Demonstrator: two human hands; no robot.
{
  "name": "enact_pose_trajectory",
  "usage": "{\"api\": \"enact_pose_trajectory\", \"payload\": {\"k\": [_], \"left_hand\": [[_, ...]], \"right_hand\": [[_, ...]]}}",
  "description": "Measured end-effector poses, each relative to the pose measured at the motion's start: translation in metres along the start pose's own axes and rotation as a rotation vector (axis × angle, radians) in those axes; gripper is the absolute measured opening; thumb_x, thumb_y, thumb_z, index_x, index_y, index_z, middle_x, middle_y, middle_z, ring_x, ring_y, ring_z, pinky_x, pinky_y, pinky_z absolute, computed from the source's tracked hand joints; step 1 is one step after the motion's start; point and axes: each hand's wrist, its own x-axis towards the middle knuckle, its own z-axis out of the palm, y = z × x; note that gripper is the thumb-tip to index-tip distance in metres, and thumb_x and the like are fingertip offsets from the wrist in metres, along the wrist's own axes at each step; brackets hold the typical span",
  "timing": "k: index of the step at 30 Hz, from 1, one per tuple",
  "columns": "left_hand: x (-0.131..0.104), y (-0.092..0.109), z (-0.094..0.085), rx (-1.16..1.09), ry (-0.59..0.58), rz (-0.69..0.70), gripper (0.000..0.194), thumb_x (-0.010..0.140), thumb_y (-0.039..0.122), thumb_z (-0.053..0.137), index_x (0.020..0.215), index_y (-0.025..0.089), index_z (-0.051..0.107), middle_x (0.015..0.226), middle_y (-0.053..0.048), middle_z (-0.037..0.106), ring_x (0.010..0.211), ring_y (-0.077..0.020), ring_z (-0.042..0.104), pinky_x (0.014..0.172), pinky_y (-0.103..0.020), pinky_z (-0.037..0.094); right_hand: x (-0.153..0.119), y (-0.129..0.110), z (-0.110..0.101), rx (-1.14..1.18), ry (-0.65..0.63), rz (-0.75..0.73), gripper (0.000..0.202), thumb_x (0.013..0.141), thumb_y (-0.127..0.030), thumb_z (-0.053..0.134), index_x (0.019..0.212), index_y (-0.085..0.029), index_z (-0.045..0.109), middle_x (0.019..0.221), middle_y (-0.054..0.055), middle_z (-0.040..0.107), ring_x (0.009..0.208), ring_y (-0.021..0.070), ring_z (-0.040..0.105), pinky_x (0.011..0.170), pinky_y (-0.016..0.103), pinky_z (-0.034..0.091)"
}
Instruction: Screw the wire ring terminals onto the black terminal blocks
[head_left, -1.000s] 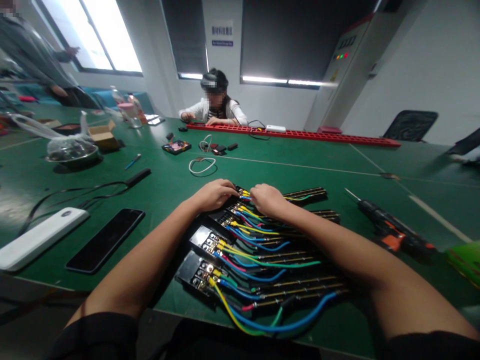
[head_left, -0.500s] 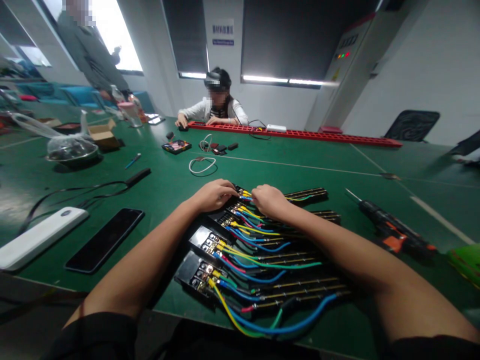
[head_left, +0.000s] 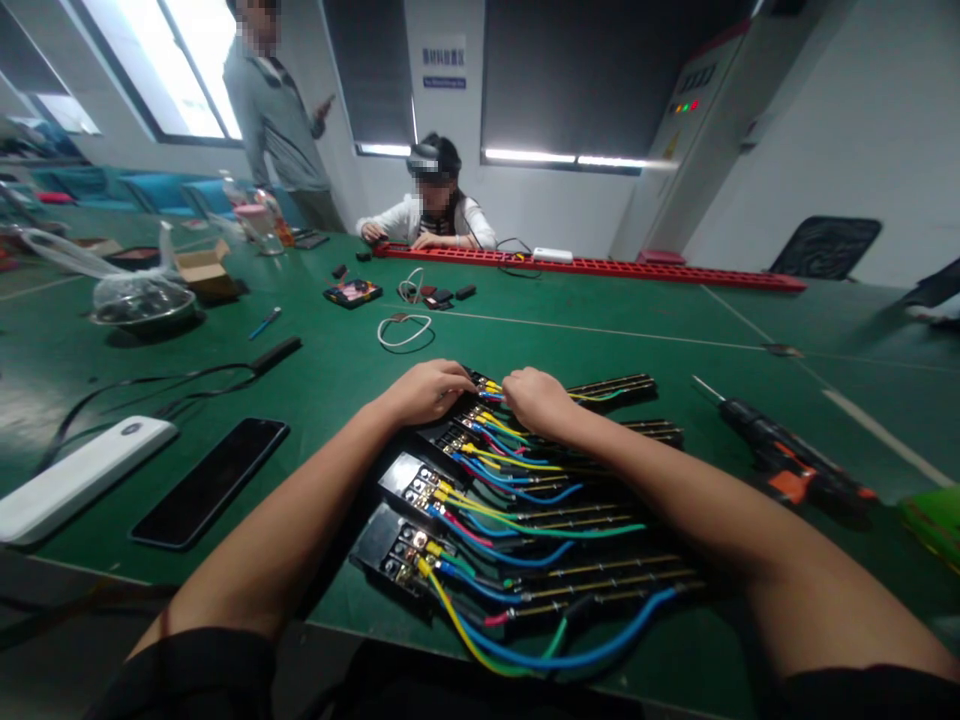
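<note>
Fingers of left hand (head_left: pixel 429 390) and right hand (head_left: pixel 534 398) curled, unmoved, pinching small yellow and blue wires (head_left: pixel 491 388) atop black terminal blocks (head_left: pixel 439 470). Only change: standing person in grey (head_left: pixel 274 100) now nearer; wiring unchanged.

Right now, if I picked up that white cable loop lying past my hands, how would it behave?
The white cable loop would probably go floppy and lose its shape: it is thin and lies flat on the green table in a loose oval. It looks light for its size. A small dark piece on its far side may make that end hang lower, though it is too small to identify.
</note>
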Motion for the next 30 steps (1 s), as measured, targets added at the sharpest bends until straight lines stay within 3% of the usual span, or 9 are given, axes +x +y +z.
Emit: {"api": "enact_pose_trajectory", "payload": {"k": [30], "left_hand": [[0.000, -0.003, 0.000, -0.111, -0.009, -0.011, 0.037, 0.090, 0.015, 0.050, 0.114, 0.025, 0.076, 0.116, -0.006, 0.070, 0.106, -0.0194, 0.066, 0.095, -0.033, 0.052]], "right_hand": [[-0.009, 0.003, -0.014, 0.025, -0.063, 0.045, 0.027, 0.099, -0.030, 0.050, 0.101, -0.014, 0.071, 0.105, 0.012, 0.074, 0.095, 0.0233, 0.068, 0.075, 0.029, 0.043]]}}
